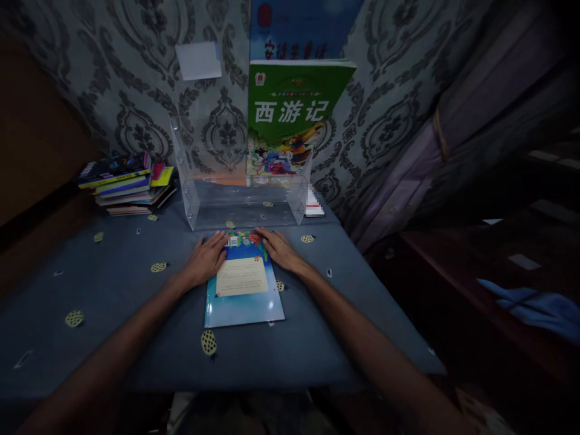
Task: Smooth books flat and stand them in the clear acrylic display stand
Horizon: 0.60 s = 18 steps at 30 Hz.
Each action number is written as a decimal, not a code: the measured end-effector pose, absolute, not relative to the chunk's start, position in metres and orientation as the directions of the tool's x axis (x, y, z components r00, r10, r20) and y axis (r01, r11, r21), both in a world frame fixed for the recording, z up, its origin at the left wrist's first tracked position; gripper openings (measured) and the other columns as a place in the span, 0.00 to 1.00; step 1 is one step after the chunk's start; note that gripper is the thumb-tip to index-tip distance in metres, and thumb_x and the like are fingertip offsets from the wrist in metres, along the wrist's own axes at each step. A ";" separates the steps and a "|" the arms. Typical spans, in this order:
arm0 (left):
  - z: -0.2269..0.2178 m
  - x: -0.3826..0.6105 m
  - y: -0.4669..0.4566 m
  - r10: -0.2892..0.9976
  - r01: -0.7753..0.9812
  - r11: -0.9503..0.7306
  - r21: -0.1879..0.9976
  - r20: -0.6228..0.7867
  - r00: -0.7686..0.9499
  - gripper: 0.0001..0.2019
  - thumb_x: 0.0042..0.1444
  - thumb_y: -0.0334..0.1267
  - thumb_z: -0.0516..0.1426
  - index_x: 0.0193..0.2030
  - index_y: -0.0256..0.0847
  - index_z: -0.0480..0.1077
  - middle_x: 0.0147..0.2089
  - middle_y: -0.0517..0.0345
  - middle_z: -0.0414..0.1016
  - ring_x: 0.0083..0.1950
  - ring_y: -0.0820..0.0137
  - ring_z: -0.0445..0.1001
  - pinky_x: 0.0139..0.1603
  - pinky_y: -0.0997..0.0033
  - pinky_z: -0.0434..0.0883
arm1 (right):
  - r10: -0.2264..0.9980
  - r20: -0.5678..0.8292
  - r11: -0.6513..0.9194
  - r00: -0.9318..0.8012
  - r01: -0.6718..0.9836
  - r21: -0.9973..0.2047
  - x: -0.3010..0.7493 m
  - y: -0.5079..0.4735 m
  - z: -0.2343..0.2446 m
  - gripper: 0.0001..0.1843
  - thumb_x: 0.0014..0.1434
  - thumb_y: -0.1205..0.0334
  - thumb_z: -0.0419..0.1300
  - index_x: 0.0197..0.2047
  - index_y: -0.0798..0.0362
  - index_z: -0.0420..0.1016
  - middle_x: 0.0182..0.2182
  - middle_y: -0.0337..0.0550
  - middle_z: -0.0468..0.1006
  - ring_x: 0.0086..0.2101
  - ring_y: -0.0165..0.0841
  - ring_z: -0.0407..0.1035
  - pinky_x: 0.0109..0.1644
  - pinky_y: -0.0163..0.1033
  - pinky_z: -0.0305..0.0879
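Observation:
A blue booklet [244,307] with a cream text panel and a small printed code lies on the table, its long sides running away from me. My left hand [208,257] rests flat over its far left edge, fingers stretched out. On the far right corner lie the fingers of my right hand [278,248], extended and touching the cover. Just beyond both hands stands a clear acrylic book rack [244,214]. In its right half a green book [290,121] with white Chinese characters stands upright, with a blue book [299,27] rising higher behind it.
A stack of books [127,184] sits at the table's far left. The blue tablecloth [136,308] has a pineapple print. A white card [198,60] shows above the rack's left side, near the patterned wall. To the right hangs a tied purple curtain [408,169]; blue cloth [530,305] lies beyond.

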State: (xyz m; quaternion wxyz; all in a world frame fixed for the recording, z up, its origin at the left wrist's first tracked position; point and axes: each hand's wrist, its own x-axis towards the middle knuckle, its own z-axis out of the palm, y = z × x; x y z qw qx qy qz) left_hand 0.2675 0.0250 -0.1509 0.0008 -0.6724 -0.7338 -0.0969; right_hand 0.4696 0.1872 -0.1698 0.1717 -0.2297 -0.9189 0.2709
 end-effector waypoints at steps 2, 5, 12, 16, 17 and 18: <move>-0.148 0.270 0.031 0.992 0.990 0.048 0.133 0.106 -0.062 0.25 0.67 0.38 0.43 0.69 0.35 0.57 0.72 0.46 0.54 0.73 0.59 0.52 0.71 0.47 0.49 | 0.520 0.186 0.747 -0.834 0.338 -0.573 0.469 0.187 -0.169 0.26 0.68 0.63 0.42 0.68 0.52 0.58 0.66 0.47 0.64 0.66 0.37 0.56 0.70 0.57 0.47; -0.145 0.278 0.040 0.997 0.989 -0.042 0.139 0.076 0.032 0.26 0.68 0.40 0.43 0.70 0.34 0.55 0.73 0.47 0.52 0.74 0.60 0.50 0.71 0.49 0.49 | 0.520 0.193 0.752 -0.832 0.339 -0.565 0.469 0.188 -0.169 0.27 0.68 0.63 0.42 0.68 0.52 0.59 0.66 0.47 0.64 0.65 0.37 0.57 0.70 0.55 0.48; -0.147 0.313 0.040 0.930 0.918 -0.366 0.156 0.086 0.356 0.24 0.71 0.41 0.41 0.70 0.38 0.56 0.73 0.50 0.53 0.75 0.65 0.47 0.73 0.53 0.45 | 0.480 0.245 0.782 -0.842 0.285 -0.554 0.468 0.193 -0.178 0.26 0.68 0.63 0.42 0.68 0.51 0.59 0.65 0.47 0.65 0.65 0.38 0.57 0.69 0.57 0.49; -0.140 0.335 0.015 0.868 0.848 -0.496 0.184 0.073 0.492 0.23 0.72 0.44 0.40 0.70 0.42 0.55 0.72 0.55 0.55 0.75 0.67 0.47 0.73 0.55 0.43 | 0.464 0.239 0.793 -0.853 0.279 -0.542 0.467 0.194 -0.178 0.25 0.69 0.59 0.43 0.67 0.52 0.59 0.65 0.49 0.65 0.66 0.39 0.56 0.69 0.58 0.48; -0.138 0.340 0.007 0.850 0.830 -0.525 0.191 0.067 0.522 0.23 0.72 0.45 0.40 0.70 0.43 0.54 0.73 0.55 0.54 0.75 0.68 0.46 0.73 0.56 0.43 | 0.459 0.238 0.798 -0.856 0.279 -0.534 0.467 0.194 -0.177 0.26 0.69 0.59 0.43 0.67 0.54 0.59 0.65 0.50 0.65 0.65 0.39 0.56 0.69 0.57 0.49; -0.136 0.345 0.000 0.833 0.812 -0.550 0.198 0.060 0.550 0.23 0.72 0.45 0.40 0.71 0.43 0.54 0.73 0.56 0.54 0.75 0.69 0.46 0.74 0.56 0.42 | 0.455 0.239 0.803 -0.858 0.279 -0.526 0.467 0.193 -0.176 0.26 0.69 0.59 0.44 0.67 0.55 0.59 0.65 0.51 0.65 0.65 0.40 0.56 0.69 0.57 0.49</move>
